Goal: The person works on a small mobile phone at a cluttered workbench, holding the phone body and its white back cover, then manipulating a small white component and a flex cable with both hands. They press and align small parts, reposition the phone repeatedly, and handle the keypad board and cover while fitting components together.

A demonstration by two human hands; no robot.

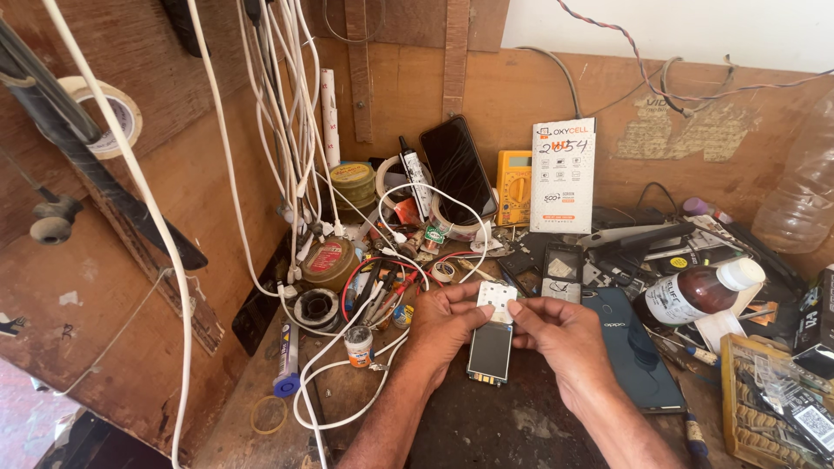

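Head view. Left hand (445,323) and right hand (556,334) both grasp one small opened phone (492,339), fingertips pinched on its white keypad end; dark screen end points toward the person. Phone is held just above the dark mat (504,417). Relative to the phone: dark blue smartphone (638,352) lies just right, brown bottle (699,293) further right, white cables (347,365) left, yellow multimeter (514,187) behind against the wooden wall.
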